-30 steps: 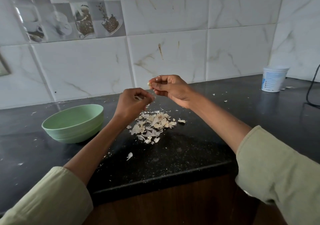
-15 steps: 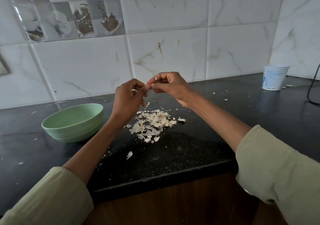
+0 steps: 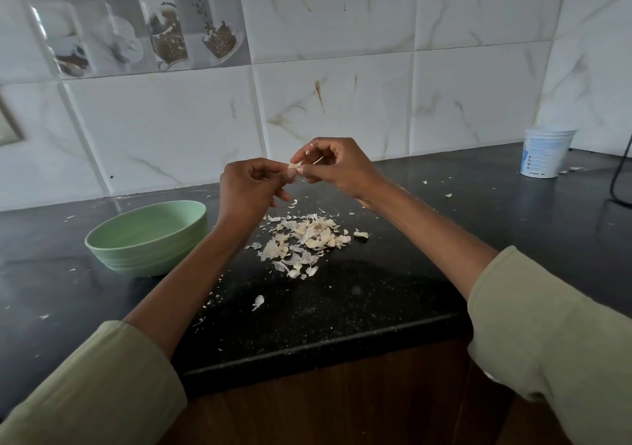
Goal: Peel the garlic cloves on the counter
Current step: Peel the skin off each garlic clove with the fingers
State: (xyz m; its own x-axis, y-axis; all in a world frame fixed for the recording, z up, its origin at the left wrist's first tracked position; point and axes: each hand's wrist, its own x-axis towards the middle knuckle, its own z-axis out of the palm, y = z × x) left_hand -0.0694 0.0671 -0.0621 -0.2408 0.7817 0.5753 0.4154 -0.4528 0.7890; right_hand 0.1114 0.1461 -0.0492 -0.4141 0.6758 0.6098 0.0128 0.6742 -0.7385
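Both my hands are raised above the black counter, fingertips meeting. A small pale garlic clove with a strip of loose skin sits between them. My left hand pinches it from the left, my right hand pinches it from the right, and a thin sliver of skin sticks up by the right fingers. Below the hands lies a heap of garlic skins and cloves on the counter.
A green bowl stands on the counter left of the heap. A white tub sits at the back right, with a black cable beside it. Loose skin flakes are scattered about. The tiled wall rises behind.
My hands, apart a second ago, have come together around the clove. A strip of skin now stands out between the fingers.
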